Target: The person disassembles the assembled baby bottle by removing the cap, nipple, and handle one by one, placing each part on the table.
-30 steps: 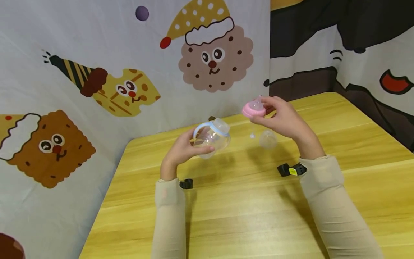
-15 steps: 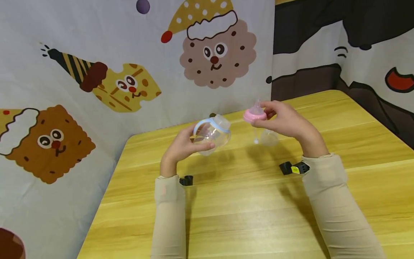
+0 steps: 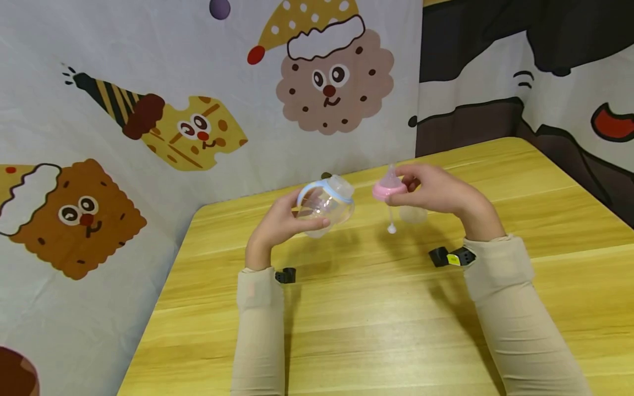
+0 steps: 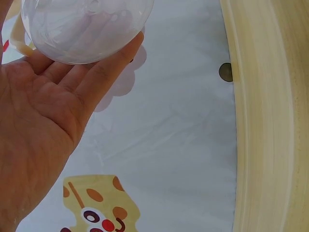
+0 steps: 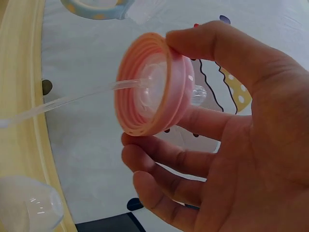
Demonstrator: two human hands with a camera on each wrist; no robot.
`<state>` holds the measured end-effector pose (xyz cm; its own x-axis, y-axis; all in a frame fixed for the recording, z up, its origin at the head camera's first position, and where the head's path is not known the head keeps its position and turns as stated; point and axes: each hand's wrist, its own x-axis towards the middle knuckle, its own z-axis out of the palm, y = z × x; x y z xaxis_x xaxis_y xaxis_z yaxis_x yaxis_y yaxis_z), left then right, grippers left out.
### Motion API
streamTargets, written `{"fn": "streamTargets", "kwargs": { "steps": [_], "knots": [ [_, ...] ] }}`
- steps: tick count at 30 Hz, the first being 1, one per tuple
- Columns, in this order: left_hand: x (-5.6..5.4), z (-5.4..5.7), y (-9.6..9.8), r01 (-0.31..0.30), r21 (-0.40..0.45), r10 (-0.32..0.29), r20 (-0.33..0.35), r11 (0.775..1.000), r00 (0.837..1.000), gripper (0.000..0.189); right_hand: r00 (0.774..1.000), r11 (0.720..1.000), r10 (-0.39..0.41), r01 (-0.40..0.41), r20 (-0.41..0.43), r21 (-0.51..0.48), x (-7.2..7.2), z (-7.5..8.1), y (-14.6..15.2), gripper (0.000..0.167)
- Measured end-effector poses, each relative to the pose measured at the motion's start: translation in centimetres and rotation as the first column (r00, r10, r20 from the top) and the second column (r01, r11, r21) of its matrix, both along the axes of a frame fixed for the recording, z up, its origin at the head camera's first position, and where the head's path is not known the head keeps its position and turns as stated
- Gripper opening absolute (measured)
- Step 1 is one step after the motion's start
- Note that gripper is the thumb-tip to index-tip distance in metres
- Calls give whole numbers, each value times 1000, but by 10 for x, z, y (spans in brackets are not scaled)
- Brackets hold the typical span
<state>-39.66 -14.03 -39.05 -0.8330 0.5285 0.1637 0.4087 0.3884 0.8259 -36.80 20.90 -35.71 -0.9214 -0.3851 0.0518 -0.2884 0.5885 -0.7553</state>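
My left hand (image 3: 279,225) grips a clear baby bottle (image 3: 327,212) with a light blue handle and collar, tilted so its neck points up and right. In the left wrist view the bottle's round base (image 4: 89,34) rests against the fingers. My right hand (image 3: 441,190) pinches a pink screw ring (image 3: 388,191) with a clear nipple on top, thumb on one side and fingers on the other. From under the ring hangs a clear straw (image 5: 72,99) with a white weight (image 3: 392,228) at its end. Bottle and ring are apart, both above the table.
On the wooden table (image 3: 346,308) behind the straw sits a clear dome-shaped cap (image 3: 413,214), partly hidden by the right hand. A cloth printed with cartoon figures (image 3: 198,66) hangs right along the table's back edge.
The right hand has lowered the ring and turned it more upright, so the straw now hangs straight down. The left hand and bottle have hardly moved; the view has tilted slightly.
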Motion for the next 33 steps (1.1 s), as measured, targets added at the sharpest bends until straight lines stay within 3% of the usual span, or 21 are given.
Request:
{"fn": "streamTargets", "kwargs": {
  "steps": [12, 21, 27, 33],
  "knots": [
    [-1, 0, 2, 8, -1, -8, 13, 1000, 1000, 63, 992, 998, 57, -59, 110, 17, 0, 0, 1, 50],
    [-2, 0, 0, 1, -1, -1, 7, 1000, 1000, 64, 989, 999, 43, -46, 139, 18, -6, -8, 0, 53],
    [-2, -1, 0, -3, -5, 3, 13, 1000, 1000, 62, 992, 1000, -4, 3, 125, 11, -10, -12, -3, 59],
    [-2, -1, -1, -8, -18, 8, 0, 1000, 1000, 62, 998, 999, -27, 29, 63, -33, -18, -21, -8, 55]
  ]
}}
